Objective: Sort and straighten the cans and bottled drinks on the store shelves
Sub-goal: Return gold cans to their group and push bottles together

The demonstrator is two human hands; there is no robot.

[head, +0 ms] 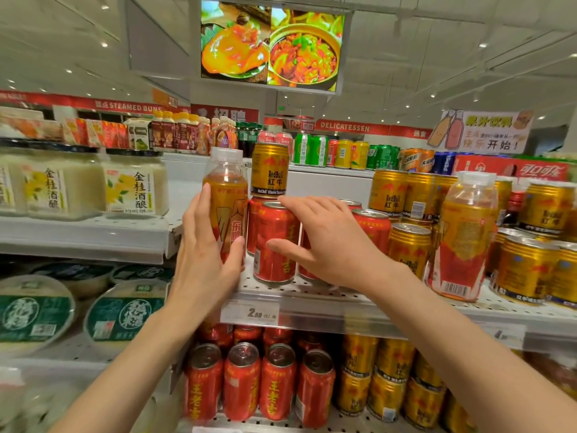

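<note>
An orange drink bottle (226, 195) with a clear cap stands at the left end of the middle shelf (312, 303). My left hand (203, 248) lies against its left side, fingers straight and thumb across its lower front. My right hand (324, 242) reaches over the red cans, fingers extended on the top of the front red can (273, 245) and thumb near its side. A gold Red Bull can (269, 168) sits stacked on a red can behind. More red cans (373, 228) stand to the right.
Gold cans (407, 248) and a second orange bottle (465, 235) fill the shelf's right part. Red cans (242, 379) and gold cans (387, 382) fill the shelf below. White jars (134, 185) and green-lidded bowls (125, 310) occupy the left unit. A price tag (249, 312) marks the shelf edge.
</note>
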